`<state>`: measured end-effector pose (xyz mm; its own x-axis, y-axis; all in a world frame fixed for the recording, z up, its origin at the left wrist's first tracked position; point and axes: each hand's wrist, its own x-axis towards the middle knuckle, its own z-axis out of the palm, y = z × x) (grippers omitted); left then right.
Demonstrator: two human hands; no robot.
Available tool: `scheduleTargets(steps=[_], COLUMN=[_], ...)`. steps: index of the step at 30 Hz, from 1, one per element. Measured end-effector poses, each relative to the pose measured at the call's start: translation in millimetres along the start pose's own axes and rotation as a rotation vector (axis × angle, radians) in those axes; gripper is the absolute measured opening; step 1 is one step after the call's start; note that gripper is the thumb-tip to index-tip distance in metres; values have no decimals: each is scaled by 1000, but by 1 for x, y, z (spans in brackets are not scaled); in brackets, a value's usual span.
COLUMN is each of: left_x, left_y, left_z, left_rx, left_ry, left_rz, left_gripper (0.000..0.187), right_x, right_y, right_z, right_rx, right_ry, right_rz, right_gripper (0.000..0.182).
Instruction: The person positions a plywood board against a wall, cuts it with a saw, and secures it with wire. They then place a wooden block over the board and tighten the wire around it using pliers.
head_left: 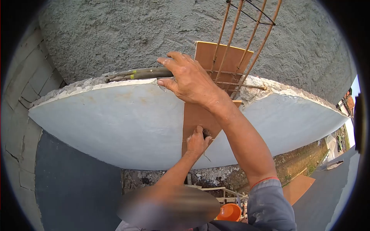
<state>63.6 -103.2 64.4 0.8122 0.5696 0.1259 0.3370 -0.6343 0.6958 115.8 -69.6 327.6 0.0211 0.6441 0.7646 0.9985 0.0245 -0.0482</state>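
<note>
My left hand [197, 143] is closed at the front of the lower brown board [194, 117], fingers curled at a small dark thing I cannot make out. Thin wire-like strands stick out below the fingers. Higher up, my right hand [189, 79] reaches over the top of the pale blue wall [115, 119], its fingers and thumb apart. Between them lies the end of a bundle of dark grey rods [148, 73] with yellow-green marks, resting along the wall top. Behind the wall's gap stands another brown board [204, 56], with a rusty rebar cage [231, 34] rising in front of it.
Rough grey plaster [115, 34] covers the wall behind. Broken masonry [254, 86] edges the gap on the right. Below are an orange bucket [229, 212], wooden strips [212, 188] and a loose brown board [298, 188]. A block wall [23, 127] stands at left.
</note>
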Motion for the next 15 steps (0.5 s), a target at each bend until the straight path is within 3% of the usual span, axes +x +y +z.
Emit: scheduleTargets(steps=[1,3,4,6,8,11,15], left_x=[1,5,5,8,11,20,25], left_y=[-2,-6,-8,-13,-17,-19,-28], left_z=[0,-1,0,3,1,-6,-3], left_rx=[-2,-2,13,-12,-33,-39,-4], left_ry=[6,3,-1,-24,-44,-60,-169], left_rz=[39,52,57,78,90,130,143], left_gripper=[58,58,58,57,56,53,49], right_x=[15,35,45,62,56,42,-3], right_y=[-5,-16,-27,-41,-35,-43,-60], right_z=[5,11,4,-6,3,13,-12], right_rx=[-14,21,6,-56,-48,-130,-181], right_ry=[-6,-462,-472,-734,-671,-515,-287], right_rz=[-3,129,160,188,181,129,132], right_gripper=[50,57,57,63,60,36,40])
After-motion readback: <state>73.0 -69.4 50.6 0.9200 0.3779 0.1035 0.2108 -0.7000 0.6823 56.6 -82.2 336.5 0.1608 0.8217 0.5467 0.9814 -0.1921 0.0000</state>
